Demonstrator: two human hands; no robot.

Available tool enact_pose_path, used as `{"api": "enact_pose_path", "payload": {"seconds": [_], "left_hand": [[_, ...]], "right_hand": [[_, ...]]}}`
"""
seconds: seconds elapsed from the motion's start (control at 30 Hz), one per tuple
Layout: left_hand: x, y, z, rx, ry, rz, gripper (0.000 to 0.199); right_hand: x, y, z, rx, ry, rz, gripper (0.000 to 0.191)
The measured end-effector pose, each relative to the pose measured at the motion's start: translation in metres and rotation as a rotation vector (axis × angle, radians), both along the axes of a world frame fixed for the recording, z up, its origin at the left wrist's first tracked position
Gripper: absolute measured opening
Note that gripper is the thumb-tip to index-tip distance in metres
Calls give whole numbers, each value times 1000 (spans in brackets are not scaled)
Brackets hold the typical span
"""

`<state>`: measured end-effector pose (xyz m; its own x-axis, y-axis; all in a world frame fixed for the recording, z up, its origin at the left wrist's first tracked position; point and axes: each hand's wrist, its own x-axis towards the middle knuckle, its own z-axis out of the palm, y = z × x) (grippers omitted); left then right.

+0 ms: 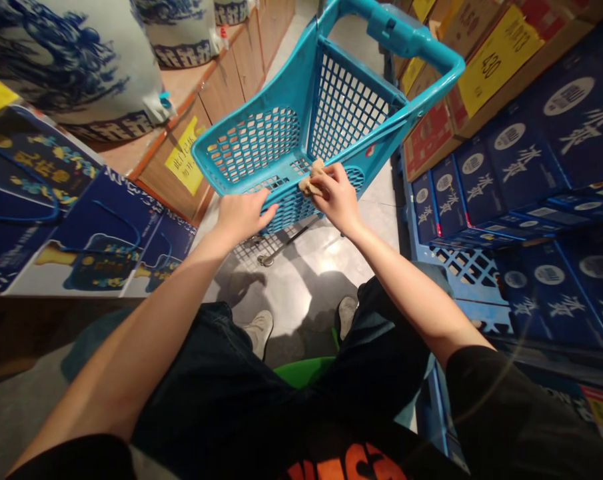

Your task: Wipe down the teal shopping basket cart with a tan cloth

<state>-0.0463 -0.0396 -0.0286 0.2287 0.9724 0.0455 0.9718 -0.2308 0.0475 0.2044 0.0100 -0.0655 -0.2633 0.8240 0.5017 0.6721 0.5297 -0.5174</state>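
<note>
Blue plastic mesh shopping basket (346, 100) over a grey tiled aisle floor (301, 280).
Left hand (244, 215): fingers lie over the near rim. Right hand (337, 197): fingers clamped on crumpled tan cloth (311, 179). Yellow price tag (498, 63) reads 430.

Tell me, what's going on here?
A person is in a shop aisle, looking down at a blue plastic shopping basket. Their left hand rests on its near rim, while their right hand pinches a crumpled tan scrap at the rim; its material is hard to tell. Large blue-and-white ceramic jars stand on a wooden shelf to the left, and blue cartons are stacked on a blue plastic pallet to the right.
</note>
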Motion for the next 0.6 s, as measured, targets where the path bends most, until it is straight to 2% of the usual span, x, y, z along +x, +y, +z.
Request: {"api": "enact_pose_path", "payload": {"seconds": [0.2,0.3,0.43,0.5,0.6], "left_hand": [[26,-5,4,-51,46,-108,45],[33,-5,1,-31,49,-126,46],[31,-4,-2,9,34,-141,46],[28,-3,-2,13,18,-139,45],[25,-3,-2,-3,30,-128,45]], "right_hand": [[33,9,-3,26,73,-113,13],[27,-3,-9,47,107,-119,14],[7,-21,-8,15,65,11,13],[8,-18,-4,6,68,24,12],[24,0,-3,27,145,-67,12]]}}
